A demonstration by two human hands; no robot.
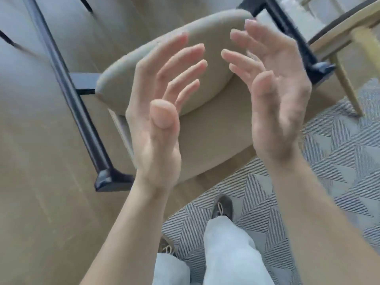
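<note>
Facing each other in the head view, the left hand point(158, 112) and the right hand point(275, 95) are raised with palms turned inward and fingers straight and spread, gripping nothing; a clear gap lies between their fingertips, and neither touches anything; below and behind them stands the beige upholstered chair point(213, 138), its rounded backrest point(213, 31) showing through that gap and its seat edge curving between the two wrists; the chair's left side lies close against a black frame bar point(67, 79), which runs slantwise from the top edge down to a squared foot by the left wrist; a second black bar point(296, 38) passes just behind the right fingertips; past it, at the upper right, is a light wooden chair point(345, 64), its legs on the striped patterned rug point(329, 161); the rug's edge cuts diagonally under the beige seat, with bare wooden floor point(41, 161) open to the left; at the bottom, pale trouser legs point(226, 243) and a grey laced shoe point(223, 206) stand on the rug, near the seat's front edge.
</note>
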